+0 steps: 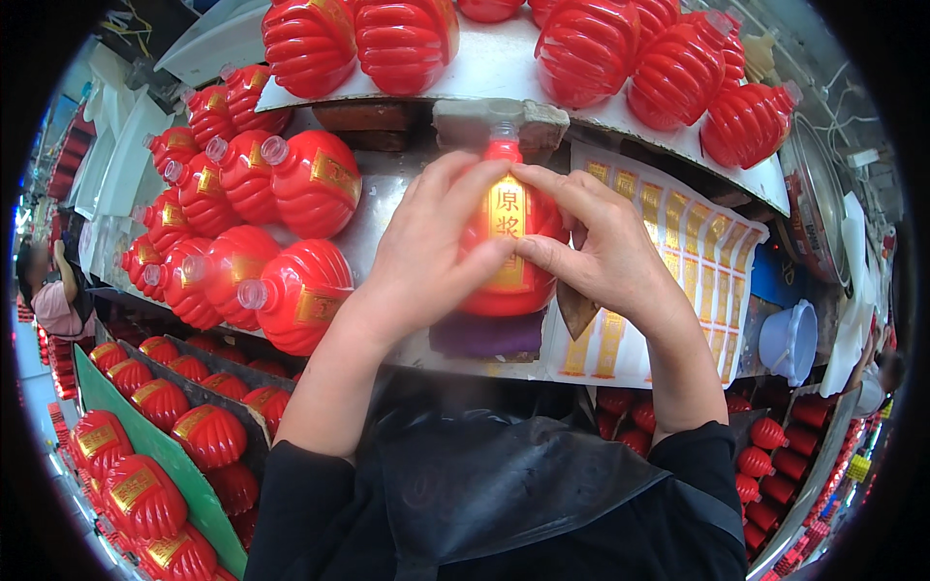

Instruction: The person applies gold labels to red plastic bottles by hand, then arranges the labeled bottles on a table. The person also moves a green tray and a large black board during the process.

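Observation:
A red ribbed bottle [499, 298] with a clear neck lies in front of me, its neck pointing away. Down its upper face runs a gold label [508, 228] with red edging. My left hand [438, 232] curves round the bottle's left side, fingertips at the label's top and thumb against its left edge. From the other side my right hand [605, 237] closes on the bottle, its forefinger by the label's top and thumb on its right edge. A brown pointed flat piece [575, 310] sticks out below the right palm; whether that hand holds it is hidden.
Labelled red bottles [318, 182] crowd the table's left side. More stand on a white raised board [494, 58] at the back. White sheets of gold labels [678, 252] lie to the right, near a pale blue bucket [788, 341]. Racks of red bottles [208, 436] flank me below.

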Tool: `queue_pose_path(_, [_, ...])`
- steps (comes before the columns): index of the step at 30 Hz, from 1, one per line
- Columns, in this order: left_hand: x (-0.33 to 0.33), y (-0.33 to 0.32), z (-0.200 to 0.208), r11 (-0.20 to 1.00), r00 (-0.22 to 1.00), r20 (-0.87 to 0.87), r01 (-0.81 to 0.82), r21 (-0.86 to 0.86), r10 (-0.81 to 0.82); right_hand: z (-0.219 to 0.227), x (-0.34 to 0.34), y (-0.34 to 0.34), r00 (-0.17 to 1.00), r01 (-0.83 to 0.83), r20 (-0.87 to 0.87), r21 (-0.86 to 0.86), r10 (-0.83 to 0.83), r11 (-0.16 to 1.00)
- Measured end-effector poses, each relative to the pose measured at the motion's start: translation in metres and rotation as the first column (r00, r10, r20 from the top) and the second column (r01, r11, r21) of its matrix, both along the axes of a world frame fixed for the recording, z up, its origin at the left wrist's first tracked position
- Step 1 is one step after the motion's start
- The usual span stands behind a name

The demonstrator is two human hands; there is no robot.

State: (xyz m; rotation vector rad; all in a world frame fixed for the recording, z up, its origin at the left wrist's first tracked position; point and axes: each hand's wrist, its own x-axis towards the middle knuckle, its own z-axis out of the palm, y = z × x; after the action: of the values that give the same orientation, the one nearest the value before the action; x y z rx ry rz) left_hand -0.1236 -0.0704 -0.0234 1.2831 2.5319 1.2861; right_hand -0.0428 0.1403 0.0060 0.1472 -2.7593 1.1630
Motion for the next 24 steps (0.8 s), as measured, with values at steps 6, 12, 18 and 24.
queue_pose_path(6, [-0.001,0.0,0.001,1.0,1.0,-0.016,-0.007,-0.03,0.006,-0.005,-0.002,0.003,0.999,0.034,0.034,-0.08,-0.032,0.996])
queue_pose_path(12, [0.0,0.0,-0.002,1.0,1.0,-0.016,-0.01,-0.027,0.01,0.032,-0.027,0.018,0.929,0.326,0.347,-0.615,-0.124,0.719])
queue_pose_path(18, [0.001,0.003,-0.006,0.998,0.999,-0.01,-0.048,0.029,0.048,0.023,-0.031,-0.004,0.936,-0.119,-0.312,0.158,0.164,0.98])
queue_pose_path(24, [0.0,-0.004,-0.017,0.966,0.932,0.359,-0.05,0.255,-0.046,0.009,0.003,-0.012,0.738,-0.148,-0.538,0.46,0.407,0.876])
